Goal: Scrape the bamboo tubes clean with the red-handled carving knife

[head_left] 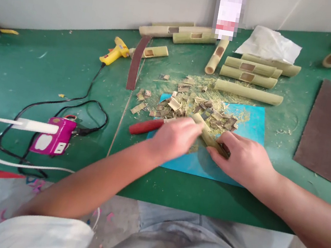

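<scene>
Two hands are on one bamboo tube (208,133): its near end is clamped by the fingers of the right hand (247,159), while the left hand (175,139) is curled at the far end, too blurred for its grip to be told. Skin could be nicked tbh, if the red-handled tool (146,126) just beside the left fingers gets bumped. Container-wise, bamboo chips (175,104) are just held by the blue sheet (209,167) beneath the fingers.

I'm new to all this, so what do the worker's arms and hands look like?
The left hand and right hand are human and ungloved, both wrists bare. A loose, pale sleeve ends near the left elbow; no right sleeve shows.
</scene>
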